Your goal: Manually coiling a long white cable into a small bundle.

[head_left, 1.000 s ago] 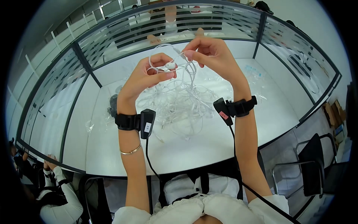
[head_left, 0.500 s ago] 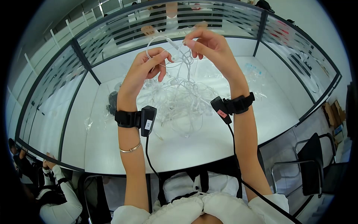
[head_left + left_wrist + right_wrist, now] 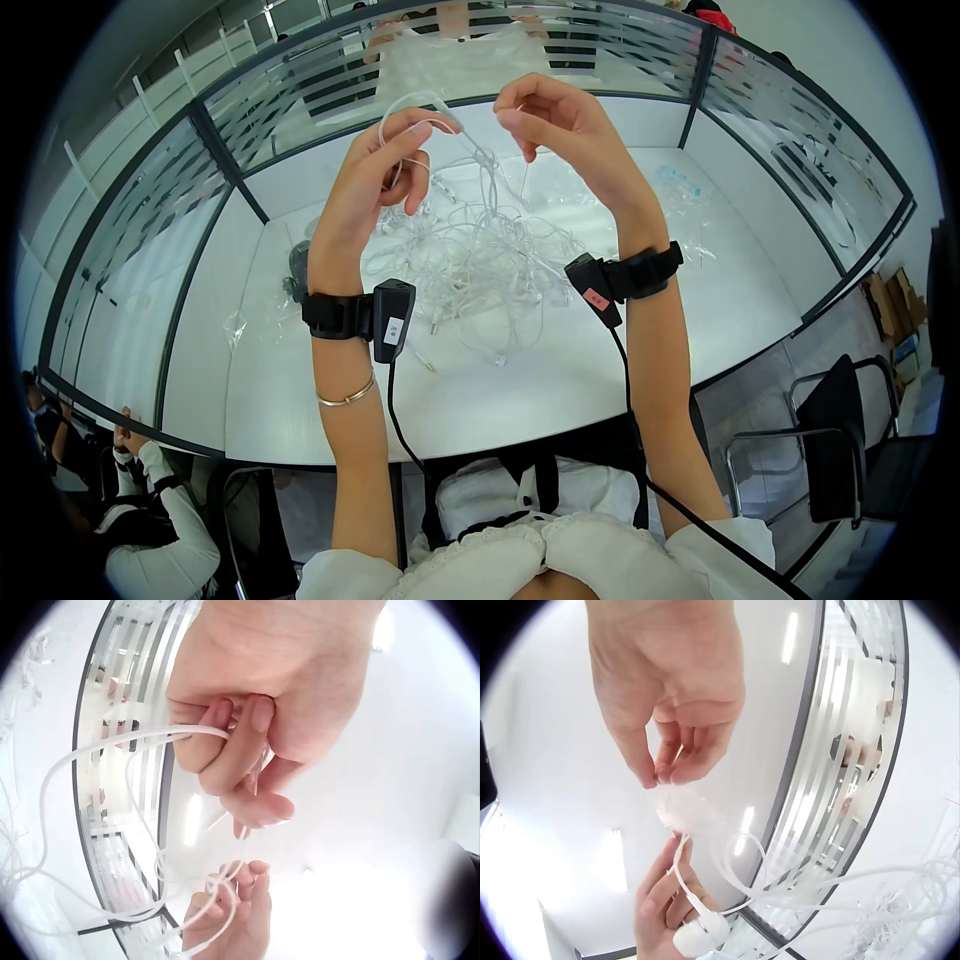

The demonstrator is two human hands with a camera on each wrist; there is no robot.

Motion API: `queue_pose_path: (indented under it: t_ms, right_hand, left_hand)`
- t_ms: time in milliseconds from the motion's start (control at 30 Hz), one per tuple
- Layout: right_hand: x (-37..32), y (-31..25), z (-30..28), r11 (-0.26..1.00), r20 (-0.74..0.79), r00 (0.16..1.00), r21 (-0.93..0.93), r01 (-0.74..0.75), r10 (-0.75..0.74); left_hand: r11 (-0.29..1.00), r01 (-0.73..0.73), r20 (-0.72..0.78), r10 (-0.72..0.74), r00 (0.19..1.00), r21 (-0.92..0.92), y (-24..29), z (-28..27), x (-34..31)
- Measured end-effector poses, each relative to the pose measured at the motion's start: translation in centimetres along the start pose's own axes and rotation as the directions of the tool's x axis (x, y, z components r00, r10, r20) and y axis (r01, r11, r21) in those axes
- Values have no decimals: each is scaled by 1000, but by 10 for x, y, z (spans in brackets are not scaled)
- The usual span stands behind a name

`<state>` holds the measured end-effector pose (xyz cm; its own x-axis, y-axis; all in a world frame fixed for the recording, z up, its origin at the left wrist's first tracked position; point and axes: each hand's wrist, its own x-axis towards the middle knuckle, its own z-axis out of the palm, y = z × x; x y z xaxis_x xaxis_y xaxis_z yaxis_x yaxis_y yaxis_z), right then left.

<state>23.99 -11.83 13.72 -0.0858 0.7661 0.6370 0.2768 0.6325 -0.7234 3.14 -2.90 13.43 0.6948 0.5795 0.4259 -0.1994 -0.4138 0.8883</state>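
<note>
My left hand [image 3: 375, 175] is raised over the table with its fingers curled round a white earphone cable [image 3: 112, 740]. A loop of this cable arcs above the fingers, and knotted strands hang towards the pile below. Level with it, to the right, my right hand [image 3: 560, 125] pinches thumb and fingertips together, with a thin white strand [image 3: 525, 175] hanging beneath. In the right wrist view a blurred whitish piece [image 3: 682, 810] shows right at those fingertips. A white earbud [image 3: 701, 934] appears there in front of the left hand. Under both hands lies a tangled pile of white earphone cables [image 3: 490, 270].
A white table [image 3: 500, 415] is closed in by low panels and a striped glass partition [image 3: 340, 75]. Clear plastic bags [image 3: 685, 200] lie at the right, and a dark bundle [image 3: 298, 265] at the left. A black chair [image 3: 838, 440] stands at the right.
Both hands have moved apart, the left down and leftwards, the right slightly up. The cable loops between them have lowered and swung away from the right fingertips.
</note>
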Motion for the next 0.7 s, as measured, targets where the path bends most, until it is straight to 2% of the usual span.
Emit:
queue_pose_path:
  t_ms: [100,200,300,433,633,700]
  right_hand:
    - [2,2,8,996,5,999,76,45,-46]
    - [3,3,6,1000,-13,1000,16,25,-25]
    - [1,2,2,990,89,995,-139,-23,36]
    - [-1,0,6,980,234,972,-198,29,18]
    - [-5,-6,13,915,304,953,-387,117,6]
    - [-5,-3,15,937,284,958,-340,75,26]
  left_hand:
    - [1000,0,21,-1,1000,19,2,2,0]
    - [1000,-4,27,4,1000,15,2,4,0]
    - [1000,-16,26,16,1000,22,1,2,-1]
    - [999,-38,22,37,999,28,1,3,-1]
    - [999,-37,5,37,999,17,3,5,-2]
    - [999,-29,4,29,1000,26,4,5,-3]
